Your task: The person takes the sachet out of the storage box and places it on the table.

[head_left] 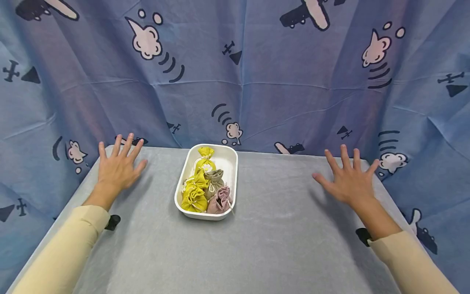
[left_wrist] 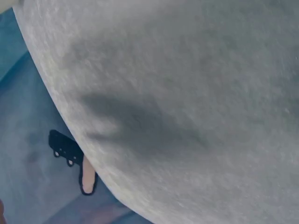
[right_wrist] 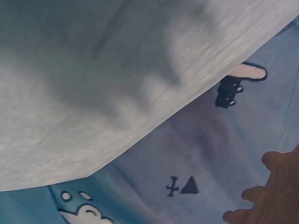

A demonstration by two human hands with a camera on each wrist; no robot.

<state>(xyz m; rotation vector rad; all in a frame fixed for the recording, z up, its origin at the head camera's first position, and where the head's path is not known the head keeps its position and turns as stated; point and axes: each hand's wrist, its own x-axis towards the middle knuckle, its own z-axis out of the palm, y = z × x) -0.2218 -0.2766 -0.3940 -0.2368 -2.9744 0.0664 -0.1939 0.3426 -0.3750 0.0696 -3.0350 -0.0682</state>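
Observation:
Over the left part of the table my left hand point(head_left: 116, 169) hovers with its fingers spread and nothing in it. My right hand point(head_left: 349, 181) is likewise spread above the right side, palm down, holding nothing; some of its fingers point(right_wrist: 261, 200) show at the lower right of the right wrist view. Between the hands, nearer the left one, stands a white tray point(head_left: 235, 179). Inside it are small drawstring pouches: yellow ones point(head_left: 194, 200) along the left and back, a grey-green pouch point(head_left: 214, 181) at the middle right, and a mauve pouch point(head_left: 218, 201) in the front right corner.
A grey cloth covers the table point(head_left: 279, 237). Right behind its far edge hangs a blue patterned curtain point(head_left: 279, 102), which also runs along both sides. Black wrist bands point(head_left: 113, 222) show at the sleeve cuffs. Hand shadows fall on the cloth in both wrist views.

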